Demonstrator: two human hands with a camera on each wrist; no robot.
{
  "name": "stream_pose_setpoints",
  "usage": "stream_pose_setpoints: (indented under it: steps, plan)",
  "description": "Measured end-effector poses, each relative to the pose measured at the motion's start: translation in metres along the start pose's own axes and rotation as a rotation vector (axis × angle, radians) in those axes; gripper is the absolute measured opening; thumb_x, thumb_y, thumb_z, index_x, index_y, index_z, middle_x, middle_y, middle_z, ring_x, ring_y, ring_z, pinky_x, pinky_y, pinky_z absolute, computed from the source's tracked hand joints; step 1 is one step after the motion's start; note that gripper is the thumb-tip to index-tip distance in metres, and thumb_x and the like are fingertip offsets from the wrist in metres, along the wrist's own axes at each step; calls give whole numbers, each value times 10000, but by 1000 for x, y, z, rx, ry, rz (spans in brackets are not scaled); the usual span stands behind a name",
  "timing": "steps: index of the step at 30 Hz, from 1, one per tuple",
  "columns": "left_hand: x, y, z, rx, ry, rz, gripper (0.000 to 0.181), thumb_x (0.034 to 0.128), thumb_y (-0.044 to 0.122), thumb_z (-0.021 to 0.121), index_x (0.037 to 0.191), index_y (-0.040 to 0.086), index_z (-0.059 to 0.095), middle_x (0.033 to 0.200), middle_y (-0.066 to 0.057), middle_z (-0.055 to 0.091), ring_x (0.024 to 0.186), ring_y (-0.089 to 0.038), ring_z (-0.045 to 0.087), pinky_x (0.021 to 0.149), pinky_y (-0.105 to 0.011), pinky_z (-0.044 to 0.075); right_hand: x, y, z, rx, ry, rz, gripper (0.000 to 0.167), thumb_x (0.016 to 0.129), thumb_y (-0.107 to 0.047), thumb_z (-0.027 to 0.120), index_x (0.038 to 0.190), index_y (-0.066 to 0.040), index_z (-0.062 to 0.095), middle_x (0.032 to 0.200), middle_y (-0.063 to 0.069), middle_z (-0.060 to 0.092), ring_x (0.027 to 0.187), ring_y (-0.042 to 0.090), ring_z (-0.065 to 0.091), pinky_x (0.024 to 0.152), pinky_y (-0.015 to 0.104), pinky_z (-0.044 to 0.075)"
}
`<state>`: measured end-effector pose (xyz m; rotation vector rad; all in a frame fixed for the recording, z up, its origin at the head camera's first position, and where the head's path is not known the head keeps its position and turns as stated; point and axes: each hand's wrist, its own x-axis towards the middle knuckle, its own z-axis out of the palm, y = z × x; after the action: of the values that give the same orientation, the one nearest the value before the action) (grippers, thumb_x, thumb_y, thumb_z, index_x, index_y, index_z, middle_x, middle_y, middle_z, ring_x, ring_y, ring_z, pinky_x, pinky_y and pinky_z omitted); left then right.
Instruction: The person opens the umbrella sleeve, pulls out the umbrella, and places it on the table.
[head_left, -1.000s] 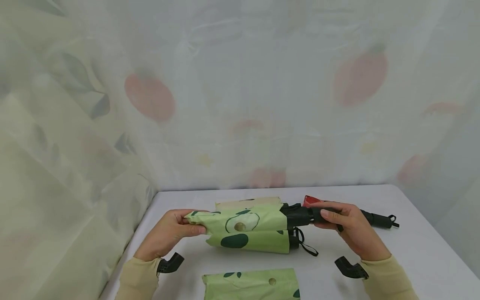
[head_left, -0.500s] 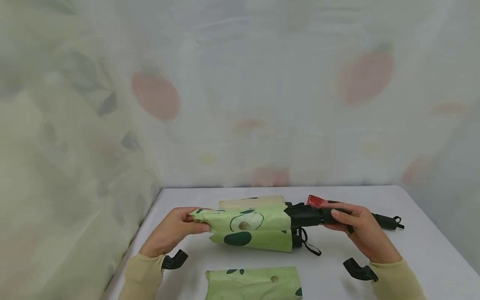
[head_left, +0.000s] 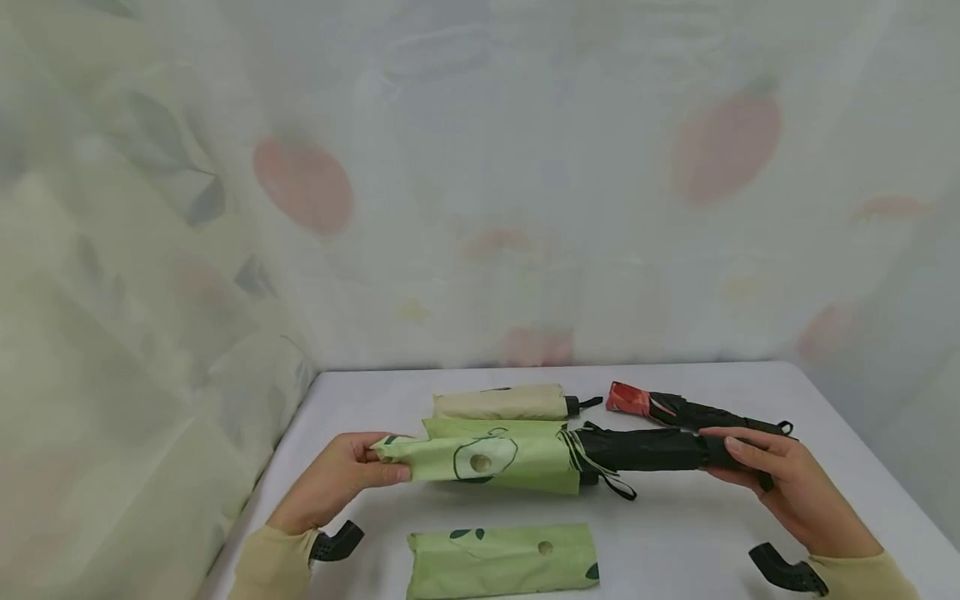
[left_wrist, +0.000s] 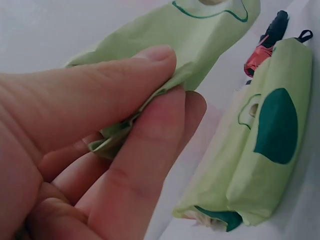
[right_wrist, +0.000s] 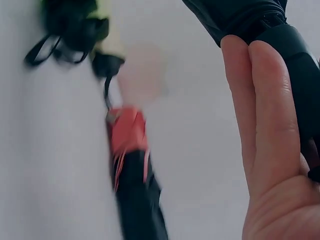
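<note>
A black folded umbrella (head_left: 637,450) reaches out of the right end of a green avocado-print sleeve (head_left: 487,458) in the head view. My left hand (head_left: 337,479) pinches the sleeve's left end between thumb and fingers, seen close up in the left wrist view, where the pinched cloth (left_wrist: 117,137) is creased. My right hand (head_left: 795,487) grips the umbrella's black handle (head_left: 723,452) at the right. In the right wrist view, straight fingers (right_wrist: 275,100) lie along the dark handle (right_wrist: 295,70).
Behind lie a pale green sleeved umbrella (head_left: 498,403) and a red and black umbrella (head_left: 697,412). Another green sleeved umbrella (head_left: 555,482) sits partly hidden beneath the held one. A flat green sleeve (head_left: 502,562) lies in front on the white table (head_left: 675,533).
My right hand has moved to the right and slightly nearer, and more of the black umbrella shows outside the sleeve. My left hand keeps its pinch and has shifted little.
</note>
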<state>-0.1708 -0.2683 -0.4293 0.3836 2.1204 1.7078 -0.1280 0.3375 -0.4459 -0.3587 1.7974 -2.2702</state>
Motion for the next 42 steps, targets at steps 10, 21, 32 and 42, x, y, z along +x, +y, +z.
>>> stream_pose_setpoints:
  steps: [10,21,32,42]
  plan:
    - [-5,-38,4,-47,-99,-96,497,954,128,837,1408,-6,686,1261,-95,801,1126,-158,760,935,-297,632,-37,12,-59,71,103,47,452,1173,-8,367,1352,-122,767,1322,-158,726,1149,161,782,980,329,632]
    - [-7,-44,23,217,-82,-110,536,996,330,808,1477,145,661,1498,-132,649,1252,-331,686,964,-422,601,-48,23,-95,123,194,125,446,1176,-41,401,1276,-201,805,1220,-249,716,1093,160,799,964,319,635]
    - [-13,-28,17,305,107,-162,495,1014,487,750,1389,165,713,1373,-39,744,1303,-260,680,1079,-550,550,-39,18,-115,-611,336,244,418,1143,-361,575,1461,-114,685,1325,-134,689,1165,-9,683,917,357,651]
    - [2,-18,4,311,148,-141,561,971,485,803,1410,152,697,1391,-57,739,1271,-193,692,1091,-493,551,-26,11,-104,-1376,363,342,636,968,-533,786,1216,51,752,1213,368,716,1139,617,622,829,652,552]
